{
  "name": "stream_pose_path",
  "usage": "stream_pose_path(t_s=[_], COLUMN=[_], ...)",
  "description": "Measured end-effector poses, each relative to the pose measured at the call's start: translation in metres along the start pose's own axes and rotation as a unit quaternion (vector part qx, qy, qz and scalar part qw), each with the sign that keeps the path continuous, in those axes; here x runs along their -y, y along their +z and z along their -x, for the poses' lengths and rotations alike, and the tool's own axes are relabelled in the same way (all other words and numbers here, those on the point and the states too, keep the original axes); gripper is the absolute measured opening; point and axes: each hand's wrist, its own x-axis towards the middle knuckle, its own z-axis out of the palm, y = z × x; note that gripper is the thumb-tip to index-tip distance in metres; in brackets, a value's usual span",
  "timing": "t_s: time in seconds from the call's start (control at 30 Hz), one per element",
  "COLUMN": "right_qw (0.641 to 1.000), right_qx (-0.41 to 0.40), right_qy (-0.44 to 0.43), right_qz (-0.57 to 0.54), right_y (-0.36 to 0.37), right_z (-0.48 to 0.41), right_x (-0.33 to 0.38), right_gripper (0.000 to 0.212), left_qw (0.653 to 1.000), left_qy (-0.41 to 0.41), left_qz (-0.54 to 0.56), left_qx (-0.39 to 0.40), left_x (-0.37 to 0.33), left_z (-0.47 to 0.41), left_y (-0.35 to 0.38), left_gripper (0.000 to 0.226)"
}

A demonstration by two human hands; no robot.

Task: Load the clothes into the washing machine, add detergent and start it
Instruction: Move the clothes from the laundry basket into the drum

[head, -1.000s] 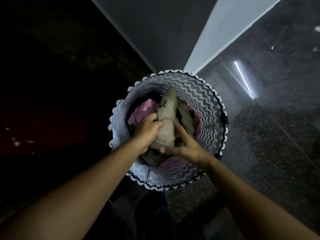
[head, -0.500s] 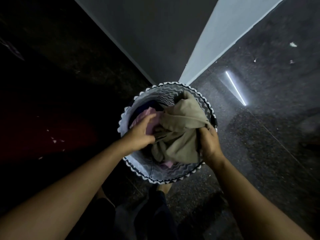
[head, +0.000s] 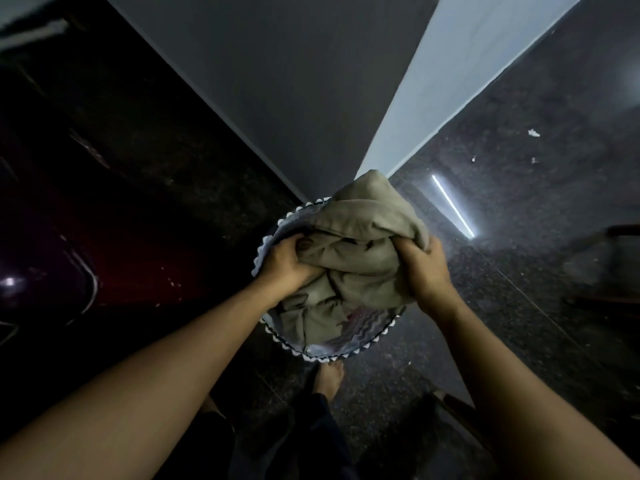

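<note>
A bundled khaki garment [head: 360, 247] hangs above a round laundry basket [head: 332, 351] with a grey zigzag lining and a white scalloped rim. My left hand [head: 287, 265] is shut on the garment's left side. On the garment's right side my right hand [head: 424, 271] is also shut. The cloth covers most of the basket's opening, so the other clothes inside are hidden. At the far left stands a dark red appliance with a rounded lid [head: 69, 282], dimly lit.
The basket stands on a dark speckled stone floor [head: 519, 271] at the corner of a grey wall [head: 294, 81]. My bare foot [head: 329, 377] is just below the basket. A dark wooden piece of furniture [head: 620, 268] stands at the right edge.
Both hands have gathered the khaki garment and lifted it up out of the basket. The view has drawn back from the basket, and the pink cloth is now covered.
</note>
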Motion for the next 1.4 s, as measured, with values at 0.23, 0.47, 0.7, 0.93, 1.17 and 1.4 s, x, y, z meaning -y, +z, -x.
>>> stream_pose_path(t_s=[0.23,0.47,0.7,0.93,1.17,1.4], right_qw=[0.991,0.917,0.986,0.950,0.928,0.870], right_qx=[0.029,0.059,-0.063,-0.018,-0.011,0.005], right_qy=[-0.012,-0.045,-0.124,-0.195,-0.123,-0.240], right_qz=[0.129,0.393,0.092,0.244,0.351,0.430], right_y=[-0.020,-0.042,-0.022,-0.036,-0.033,-0.013], right_z=[0.037,0.089,0.104,0.118,0.143,0.149], right_x=[0.052,0.109,0.194,0.250,0.250,0.267], right_gripper=[0.076,0.050,0.020,0.040,0.137,0.102], left_qw=[0.972,0.953,0.979,0.965,0.950,0.921], left_qy=[-0.002,0.038,-0.002,0.023,0.135,0.227], left_qz=[0.220,0.286,0.204,0.260,0.283,0.309], left_qx=[-0.086,-0.094,-0.008,-0.005,0.006,0.073], left_x=[-0.047,-0.115,-0.151,-0.204,-0.280,-0.335], left_z=[0.051,0.102,0.145,0.184,0.217,0.259], left_y=[-0.043,-0.105,-0.142,-0.168,-0.198,-0.233], left_gripper=[0.028,0.032,0.030,0.029,0.015,0.039])
